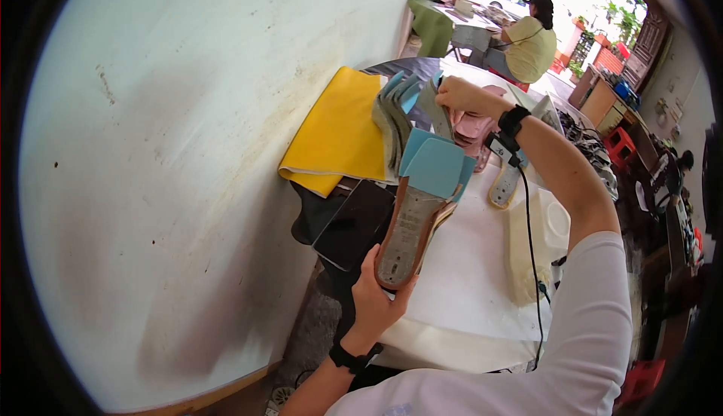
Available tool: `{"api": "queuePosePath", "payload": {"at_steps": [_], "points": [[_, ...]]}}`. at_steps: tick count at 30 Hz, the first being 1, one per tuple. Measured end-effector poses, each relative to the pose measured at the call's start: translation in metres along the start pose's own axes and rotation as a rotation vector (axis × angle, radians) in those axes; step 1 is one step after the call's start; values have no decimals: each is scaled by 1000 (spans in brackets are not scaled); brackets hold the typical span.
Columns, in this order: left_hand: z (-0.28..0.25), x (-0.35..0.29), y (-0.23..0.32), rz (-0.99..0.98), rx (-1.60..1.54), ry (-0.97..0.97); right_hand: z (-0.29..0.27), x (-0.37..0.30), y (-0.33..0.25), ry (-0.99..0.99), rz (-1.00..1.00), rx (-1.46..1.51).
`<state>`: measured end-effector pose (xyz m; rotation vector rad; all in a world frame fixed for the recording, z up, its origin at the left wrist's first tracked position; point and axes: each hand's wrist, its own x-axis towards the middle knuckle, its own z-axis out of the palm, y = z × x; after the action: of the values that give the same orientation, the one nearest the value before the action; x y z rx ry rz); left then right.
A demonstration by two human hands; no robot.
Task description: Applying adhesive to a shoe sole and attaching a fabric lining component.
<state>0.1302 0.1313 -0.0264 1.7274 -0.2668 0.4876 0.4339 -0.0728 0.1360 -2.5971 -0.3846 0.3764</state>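
My left hand (pixel 380 299) is closed around the heel end of a grey insole (pixel 410 227) with a brown rim; several more layers show beneath it. Light blue pieces (pixel 434 163) cover its far, toe end. Farther off, my right hand (pixel 468 99) pinches a grey-and-blue insole piece (pixel 435 111), standing upright just past the blue toe end. Left of that piece lies a bent stack of similar grey-and-blue pieces (pixel 393 118). Pink pieces (pixel 476 128) sit partly behind my right wrist. Both wrists wear black bands, and a cable hangs from a small device on the right one.
Yellow folded sheet material (pixel 339 130) and a black phone-like slab (pixel 354 224) lie left, beside the wall (pixel 173 152). On the white table (pixel 459 288) at right stand a translucent plastic container (pixel 527 246) and another insole (pixel 503 186). A person (pixel 531 43) sits at a far table.
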Motion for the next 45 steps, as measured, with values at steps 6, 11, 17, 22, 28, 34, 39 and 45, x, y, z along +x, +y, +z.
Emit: {"api": "queuePosePath", "payload": {"at_steps": [6,11,17,22,28,34,39,45], "points": [[4,2,2,-10,-27,23,-61,-80,-7,233,-100,-74],[6,0,-1,-54,-76,37,-75,-211,-55,322,4,13],[5,3,7,-98,-121,32,-41,-332,-54,288,16,104],[4,0,2,-106,-106,31,23,-407,-22,69,-207,79],[11,-27,37,139,208,227,91,-461,11,30,-342,24],[24,-107,105,-680,-443,-432,130,-476,29,111,-625,-237],[48,-87,120,-1236,-562,-1074,144,-474,37,224,-767,-678],[60,-69,110,-1470,-1149,-976,154,-485,42,278,-801,-892]]}}
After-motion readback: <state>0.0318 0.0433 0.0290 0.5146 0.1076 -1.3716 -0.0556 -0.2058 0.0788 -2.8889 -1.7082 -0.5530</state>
